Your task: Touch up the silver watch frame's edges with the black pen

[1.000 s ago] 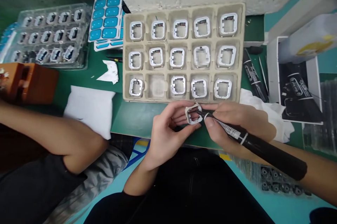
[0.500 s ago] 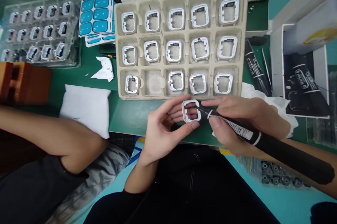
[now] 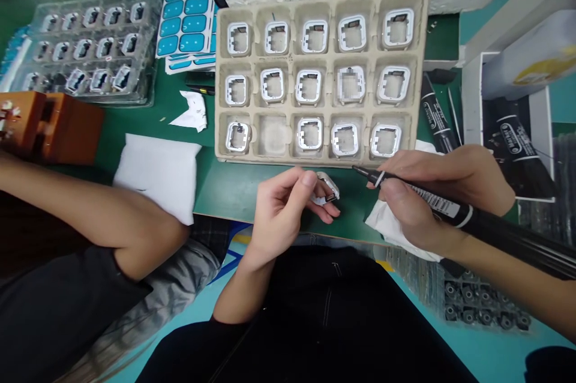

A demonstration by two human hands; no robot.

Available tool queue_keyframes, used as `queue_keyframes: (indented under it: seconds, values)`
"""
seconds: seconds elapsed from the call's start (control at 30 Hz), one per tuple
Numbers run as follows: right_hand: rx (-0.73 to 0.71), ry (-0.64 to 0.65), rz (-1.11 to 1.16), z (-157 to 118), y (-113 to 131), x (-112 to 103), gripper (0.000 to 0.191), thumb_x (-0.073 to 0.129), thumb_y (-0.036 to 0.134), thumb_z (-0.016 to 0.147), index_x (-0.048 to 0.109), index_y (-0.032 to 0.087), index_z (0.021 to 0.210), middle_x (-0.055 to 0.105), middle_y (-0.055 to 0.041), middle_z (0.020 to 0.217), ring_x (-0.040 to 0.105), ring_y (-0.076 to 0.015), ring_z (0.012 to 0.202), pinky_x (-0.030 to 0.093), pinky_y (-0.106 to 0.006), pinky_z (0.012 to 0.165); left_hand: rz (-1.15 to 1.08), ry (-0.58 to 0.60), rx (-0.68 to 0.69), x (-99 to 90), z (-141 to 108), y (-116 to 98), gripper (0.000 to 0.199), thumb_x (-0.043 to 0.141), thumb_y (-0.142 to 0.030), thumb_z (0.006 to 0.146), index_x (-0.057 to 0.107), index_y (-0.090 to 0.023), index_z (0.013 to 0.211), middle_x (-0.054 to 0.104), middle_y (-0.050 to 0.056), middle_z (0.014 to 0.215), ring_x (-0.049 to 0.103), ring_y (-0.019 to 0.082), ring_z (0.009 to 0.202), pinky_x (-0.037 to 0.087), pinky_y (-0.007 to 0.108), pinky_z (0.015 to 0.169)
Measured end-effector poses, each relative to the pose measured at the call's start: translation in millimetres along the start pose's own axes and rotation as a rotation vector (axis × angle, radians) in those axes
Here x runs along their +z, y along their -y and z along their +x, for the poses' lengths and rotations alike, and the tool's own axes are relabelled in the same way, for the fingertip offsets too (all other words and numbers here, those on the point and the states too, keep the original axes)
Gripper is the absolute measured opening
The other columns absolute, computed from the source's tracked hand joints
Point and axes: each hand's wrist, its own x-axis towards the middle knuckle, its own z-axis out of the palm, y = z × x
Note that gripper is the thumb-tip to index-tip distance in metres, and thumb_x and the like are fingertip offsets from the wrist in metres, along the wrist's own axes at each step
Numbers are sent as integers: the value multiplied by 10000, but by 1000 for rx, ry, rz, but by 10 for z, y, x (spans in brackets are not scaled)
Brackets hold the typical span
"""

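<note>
My left hand [image 3: 285,209] grips a small white square frame, like a watch case [image 3: 330,186], tilted so that its side shows; my fingers cover part of it. In my right hand [image 3: 432,191] is a black marker pen [image 3: 443,206] with a white label. Its bare tip points left, a little way from the case and just below the tray's front edge. Beyond both hands lies the beige moulded tray [image 3: 288,158], with similar white cases in its pockets. One front-row pocket [image 3: 272,135] holds no case.
A co-worker's bent arm [image 3: 148,209] rests at the left beside a folded white cloth [image 3: 157,176]. Orange blocks [image 3: 74,131] and a clear tray of parts [image 3: 150,86] stand farther left. At right are another marker [image 3: 435,113], crumpled tissue [image 3: 387,224] and a white box [image 3: 546,131].
The marker tip has drawn away from the case, to the right and slightly up. My left hand has turned the case from facing me to a steep tilt.
</note>
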Motion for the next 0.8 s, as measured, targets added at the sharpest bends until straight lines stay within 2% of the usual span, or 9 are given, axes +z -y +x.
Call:
queue_keyframes:
  seconds: [0.07,0.13,0.17,0.23,0.37,0.43,0.57,0.7,0.8]
  values:
    - [-4,45,-5,10,15,-28,165,838,307,977,756,290,836,772,-24,766,768,-214,716,591,-333,581,-6,-14,-7,16,20,-8,306,732,-492,1072,707,-188,1090,765,-2,791,779,166,571,624,231,462]
    - [-18,66,-6,19,20,-50,175,808,310,1007,754,283,842,772,-29,769,762,-205,705,586,-325,587,-8,-16,7,21,35,-16,358,774,-478,1049,661,-229,1280,760,-33,782,750,146,532,596,211,441]
    - [-19,72,-6,21,19,-56,181,796,306,1016,756,279,841,770,-30,767,759,-199,699,581,-320,590,-7,-14,21,19,39,-17,382,787,-468,1042,648,-234,1309,756,-37,785,746,138,539,594,203,451]
    - [-15,70,-9,22,15,-58,191,783,286,1019,761,275,830,763,-29,754,754,-190,694,572,-309,592,0,3,46,8,43,-11,396,836,-421,1007,656,-219,1295,754,-29,825,747,120,584,600,188,495]
    - [-31,36,-5,-3,0,-14,198,770,265,1012,763,276,814,746,-27,742,734,-183,672,561,-311,579,65,38,89,-12,34,22,638,1003,-235,810,666,-220,1351,759,-13,958,758,108,786,657,193,716]
    - [-3,4,-5,-22,-19,15,176,806,304,989,753,281,822,741,-26,744,722,-188,665,566,-315,566,104,33,111,-10,26,41,635,987,-216,819,658,-228,1362,747,-9,962,755,124,856,665,217,786]
    - [81,-5,-17,-42,-67,26,178,869,371,944,743,290,847,751,-23,760,714,-185,661,606,-304,572,117,29,143,-4,20,73,540,940,-224,879,628,-245,1319,718,-17,946,743,136,878,645,227,785]
    - [81,51,-10,-29,-47,-27,143,843,332,964,754,290,859,771,-24,778,749,-190,701,635,-301,610,185,50,216,-32,23,106,578,1001,-250,817,698,-235,1309,718,25,1074,710,161,940,628,283,874]
    - [49,80,-2,-15,1,-39,125,869,300,941,761,290,879,799,-35,843,786,-214,756,651,-329,643,250,51,242,-56,14,114,531,969,-309,867,743,-230,1341,703,64,1156,666,179,957,604,316,905]
